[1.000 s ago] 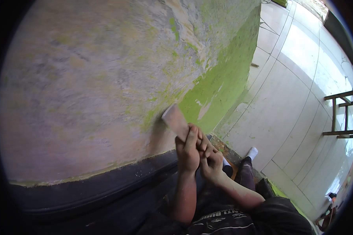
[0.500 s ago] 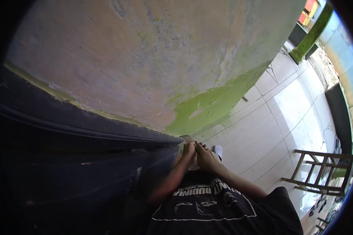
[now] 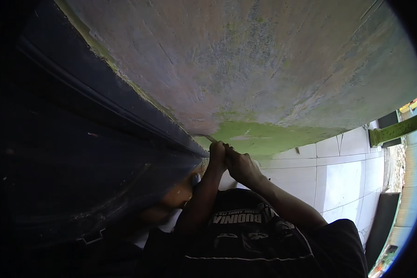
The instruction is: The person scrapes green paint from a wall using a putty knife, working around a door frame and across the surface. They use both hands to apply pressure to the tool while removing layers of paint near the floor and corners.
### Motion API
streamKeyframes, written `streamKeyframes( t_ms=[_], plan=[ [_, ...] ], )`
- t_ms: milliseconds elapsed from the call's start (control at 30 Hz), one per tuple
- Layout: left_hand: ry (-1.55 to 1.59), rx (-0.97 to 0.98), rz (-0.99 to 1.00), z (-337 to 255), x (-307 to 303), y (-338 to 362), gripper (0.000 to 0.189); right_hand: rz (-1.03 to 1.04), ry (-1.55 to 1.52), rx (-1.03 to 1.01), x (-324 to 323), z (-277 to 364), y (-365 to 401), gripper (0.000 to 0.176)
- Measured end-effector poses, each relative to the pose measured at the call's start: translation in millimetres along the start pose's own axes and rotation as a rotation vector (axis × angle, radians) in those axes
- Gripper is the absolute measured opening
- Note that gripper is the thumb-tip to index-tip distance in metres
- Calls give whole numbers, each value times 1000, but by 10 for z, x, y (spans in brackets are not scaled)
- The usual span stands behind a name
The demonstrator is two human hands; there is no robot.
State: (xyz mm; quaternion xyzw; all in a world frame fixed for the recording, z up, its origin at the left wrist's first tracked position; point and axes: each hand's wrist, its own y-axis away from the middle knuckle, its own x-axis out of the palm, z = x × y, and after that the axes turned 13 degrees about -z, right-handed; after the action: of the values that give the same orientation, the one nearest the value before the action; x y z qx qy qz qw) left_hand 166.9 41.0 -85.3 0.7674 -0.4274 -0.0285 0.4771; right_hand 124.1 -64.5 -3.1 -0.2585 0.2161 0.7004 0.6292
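Observation:
My left hand [image 3: 217, 150] and my right hand [image 3: 241, 167] are closed together around the handle of a paint scraper [image 3: 210, 138]. Its thin blade sticks out past my fingers and lies against the wall [image 3: 245, 69], close to the dark door frame [image 3: 167, 125]. The handle itself is hidden in my grip. Around the blade, bare pinkish-grey plaster meets a strip of green paint [image 3: 259, 134] low on the wall.
A dark door [image 3: 78, 153] fills the left side, with a handle [image 3: 95, 237] near the bottom. White floor tiles [image 3: 301, 185] spread to the right. Beyond them stand a green post [image 3: 394, 132] and a dark panel [image 3: 382, 227].
My view has turned, so the door frame runs more steeply and the wooden stool has left the picture. Both hands, still together on the scraper, have shifted up in view.

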Motion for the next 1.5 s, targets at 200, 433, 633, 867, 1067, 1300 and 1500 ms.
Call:
streamKeyframes(
  t_ms=[200,433,633,867,1067,1300,1500],
  plan=[
    [-49,129,-47,66,-127,-164,8,49,-24,-32,124,-109,-46,34],
    [-111,192,7,22,-215,-311,9,75,-36,-4,258,-163,-153,35],
    [-166,180,-16,-69,-148,-142,11,91,-77,29,184,-37,-94,32],
    [-182,202,17,-140,-137,-35,10,59,-38,-88,184,-34,-122,35],
    [140,123,-83,2,57,-197,6,28,66,-87,102,-192,-288,31],
    [198,109,-82,47,38,-196,6,68,151,-206,34,-250,-335,35],
    [151,119,-60,-86,189,-233,6,23,164,-272,49,-293,-570,27]
  ],
)
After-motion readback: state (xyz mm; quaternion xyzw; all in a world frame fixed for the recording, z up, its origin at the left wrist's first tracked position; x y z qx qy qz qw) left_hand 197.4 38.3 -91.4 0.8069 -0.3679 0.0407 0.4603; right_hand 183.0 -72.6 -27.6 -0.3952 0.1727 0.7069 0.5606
